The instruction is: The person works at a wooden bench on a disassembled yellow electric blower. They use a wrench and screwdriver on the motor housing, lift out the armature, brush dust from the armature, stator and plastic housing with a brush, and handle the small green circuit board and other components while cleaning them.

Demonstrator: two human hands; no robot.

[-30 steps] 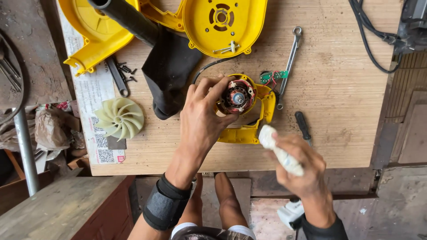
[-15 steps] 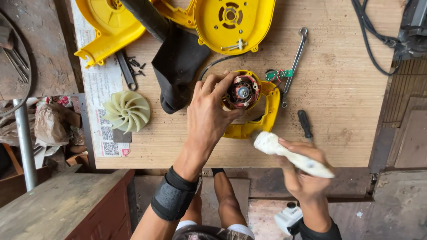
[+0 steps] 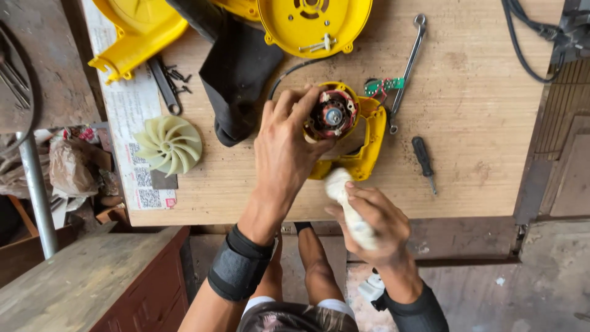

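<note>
Small repair workshop. Worn plywood counter (image 3: pixel 479 92) strewn with hand tools: combination wrench (image 3: pixel 407 64), black-handled screwdriver (image 3: pixel 423 157), loose screws (image 3: pixel 178 77). Dismantled power tool spread about: yellow housing shells (image 3: pixel 316 21), pale fan impeller (image 3: pixel 169 145), green circuit board (image 3: pixel 384 86). Rough concrete floor (image 3: pixel 541 276), clutter at left.

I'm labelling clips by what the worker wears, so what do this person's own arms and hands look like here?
Both hands are bare, with no gloves and no rings that can be made out. The left hand has a wide dark grey wrist wrap strapped around the forearm. The right hand has a similar dark band at the forearm, partly cut off by the picture's edge. No sleeves reach the wrists.
</note>
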